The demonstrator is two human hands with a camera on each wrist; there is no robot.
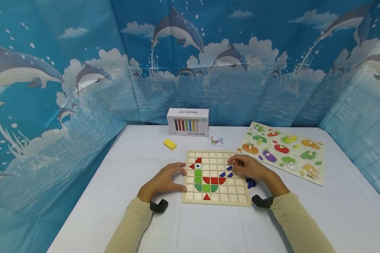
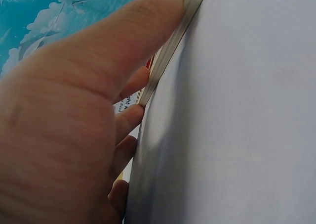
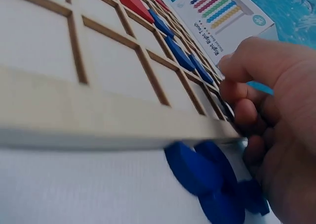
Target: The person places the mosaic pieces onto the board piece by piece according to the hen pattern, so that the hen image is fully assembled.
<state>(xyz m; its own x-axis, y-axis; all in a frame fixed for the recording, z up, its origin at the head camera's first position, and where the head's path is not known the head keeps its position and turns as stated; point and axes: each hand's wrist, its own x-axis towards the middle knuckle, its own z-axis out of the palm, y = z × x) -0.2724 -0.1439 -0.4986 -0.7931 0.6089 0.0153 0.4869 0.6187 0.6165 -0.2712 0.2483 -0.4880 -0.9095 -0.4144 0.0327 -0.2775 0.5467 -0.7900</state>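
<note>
A wooden grid board (image 1: 215, 203) lies on the table, with red, green and blue pieces and a white eye piece set in its cells. My left hand (image 1: 164, 178) rests against the board's left edge, thumb and fingers spread along it. Over the board's right side, my right hand (image 1: 248, 167) has bent fingers, the index fingertip down near a blue half-round piece (image 1: 229, 168). Whether anything is between its fingertips is hidden. Several loose blue pieces (image 3: 202, 177) lie beside the board's right edge, below the right hand in the right wrist view.
Behind the board stand a white box (image 1: 188, 122) and a small pattern card (image 1: 216, 140). A yellow block (image 1: 170, 144) lies at the back left. A vegetable puzzle board (image 1: 296, 170) lies at the right. A dolphin-print curtain (image 1: 190, 88) surrounds the table.
</note>
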